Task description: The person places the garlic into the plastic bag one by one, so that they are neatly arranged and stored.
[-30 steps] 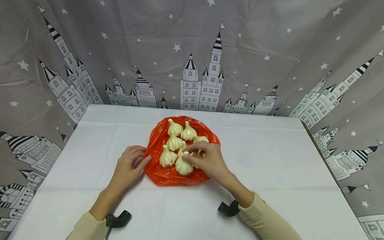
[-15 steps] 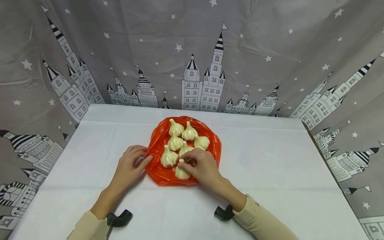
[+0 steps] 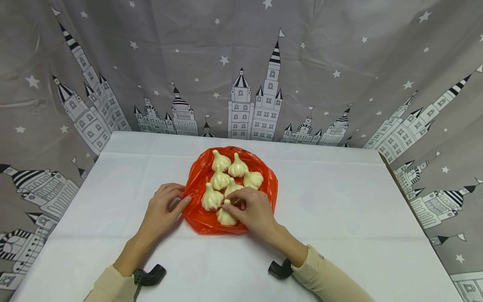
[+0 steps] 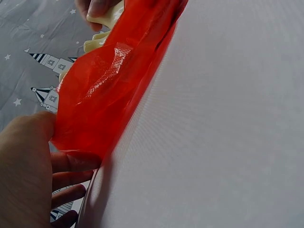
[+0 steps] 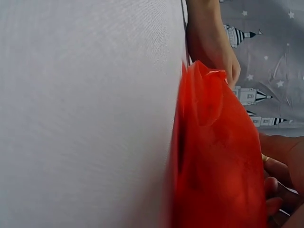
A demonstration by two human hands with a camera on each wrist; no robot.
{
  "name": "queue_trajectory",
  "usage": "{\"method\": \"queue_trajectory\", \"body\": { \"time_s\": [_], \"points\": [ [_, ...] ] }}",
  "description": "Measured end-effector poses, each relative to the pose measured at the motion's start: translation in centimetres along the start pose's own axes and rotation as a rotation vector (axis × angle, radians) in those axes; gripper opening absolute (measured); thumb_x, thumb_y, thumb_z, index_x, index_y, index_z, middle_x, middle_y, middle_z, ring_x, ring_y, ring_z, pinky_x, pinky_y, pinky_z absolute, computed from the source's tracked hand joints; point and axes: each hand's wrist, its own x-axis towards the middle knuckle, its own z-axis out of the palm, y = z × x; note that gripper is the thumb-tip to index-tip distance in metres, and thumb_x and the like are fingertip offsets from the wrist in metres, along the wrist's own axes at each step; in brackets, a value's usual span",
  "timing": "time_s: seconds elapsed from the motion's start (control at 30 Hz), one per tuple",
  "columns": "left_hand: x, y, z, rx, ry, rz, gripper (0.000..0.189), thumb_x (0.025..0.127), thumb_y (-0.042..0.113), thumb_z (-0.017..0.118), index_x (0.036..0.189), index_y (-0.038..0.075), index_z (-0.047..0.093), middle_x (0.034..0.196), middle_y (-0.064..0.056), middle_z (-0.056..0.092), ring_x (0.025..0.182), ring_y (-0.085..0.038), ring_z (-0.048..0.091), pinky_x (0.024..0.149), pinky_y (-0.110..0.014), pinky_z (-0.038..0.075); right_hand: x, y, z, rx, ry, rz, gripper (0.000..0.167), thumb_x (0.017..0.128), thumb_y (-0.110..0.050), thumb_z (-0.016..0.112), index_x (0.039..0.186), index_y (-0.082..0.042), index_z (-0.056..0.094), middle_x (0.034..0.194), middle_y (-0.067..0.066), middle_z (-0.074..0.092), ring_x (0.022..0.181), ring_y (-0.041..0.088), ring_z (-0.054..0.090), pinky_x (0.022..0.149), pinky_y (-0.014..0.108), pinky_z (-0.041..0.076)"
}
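Observation:
A red plastic bag (image 3: pixel 198 218) lies spread on the white-covered table, its sides standing up as a low rim around several pale garlic bulbs (image 3: pixel 219 180). At its left edge my left hand (image 3: pixel 161 212) pinches the rim between thumb and fingers; the left wrist view shows the thin red film (image 4: pixel 95 109) between them. My right hand (image 3: pixel 255 212) reaches over the bag's right front and pinches the stem of the front garlic bulb (image 3: pixel 226 218). That hand hides part of the bag's right side. In the right wrist view the bag's wall (image 5: pixel 223 161) covers the bulbs.
A white cloth (image 3: pixel 339 218) covers the table on all sides of the bag. Behind hangs a grey curtain (image 3: pixel 170 63) printed with castles and stars. Each wrist carries a black mount (image 3: pixel 150 275).
My right hand has moved left and toward me with the front bulb, down to the bag's near edge. The bulb at the right has come into sight. My left hand stays put.

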Motion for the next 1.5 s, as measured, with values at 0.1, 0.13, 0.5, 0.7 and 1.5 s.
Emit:
{"method": "queue_trajectory", "body": {
  "time_s": [0.1,0.13,0.5,0.7,1.5],
  "points": [
    [0.0,0.0,0.0,0.001,-0.001,0.000,0.009,0.092,0.013,0.079,0.086,0.009,0.073,0.116,-0.012,0.074,0.120,-0.031,0.060,0.103,-0.060,0.046,0.1,0.0,-0.1,-0.008,0.004,-0.009,0.022,0.085,-0.025,0.091,0.099,-0.011,0.081,0.080,0.002,0.071,0.070,0.009,0.053,0.061,0.018,0.042],
    [0.0,0.0,0.0,0.001,-0.001,0.000,0.009,0.092,0.013,0.079,0.086,0.009,0.073,0.116,-0.012,0.074,0.120,-0.031,0.060,0.103,-0.060,0.046,0.1,0.0,-0.1,-0.005,0.010,-0.013,0.022,0.085,-0.025,0.091,0.099,-0.011,0.081,0.080,0.002,0.071,0.070,0.010,0.053,0.061,0.018,0.042],
    [0.0,0.1,0.1,-0.002,-0.001,-0.002,0.009,0.092,0.013,0.080,0.087,0.009,0.073,0.116,-0.011,0.075,0.120,-0.030,0.060,0.104,-0.060,0.047,0.6,0.4,-1.2,0.094,0.149,-0.032,0.010,0.094,-0.016,0.081,0.102,-0.010,0.081,0.084,-0.002,0.073,0.065,0.011,0.056,0.057,0.023,0.049],
    [-0.2,0.2,-0.1,-0.003,-0.004,-0.017,0.009,0.092,0.014,0.079,0.088,0.009,0.074,0.117,-0.012,0.074,0.120,-0.031,0.059,0.103,-0.062,0.047,0.9,1.3,-2.0,0.037,0.252,-0.010,0.019,0.096,-0.017,0.078,0.111,-0.006,0.078,0.101,0.005,0.078,0.079,0.019,0.066,0.067,0.037,0.058],
    [0.0,0.4,-0.2,0.009,0.001,-0.005,0.008,0.092,0.013,0.079,0.088,0.008,0.074,0.117,-0.013,0.074,0.121,-0.032,0.060,0.103,-0.062,0.047,-5.2,8.9,-9.4,-0.225,0.335,0.184,0.052,0.096,-0.018,0.074,0.142,0.000,0.060,0.150,0.022,0.058,0.141,0.042,0.048,0.115,0.065,0.035]
  ]
}}
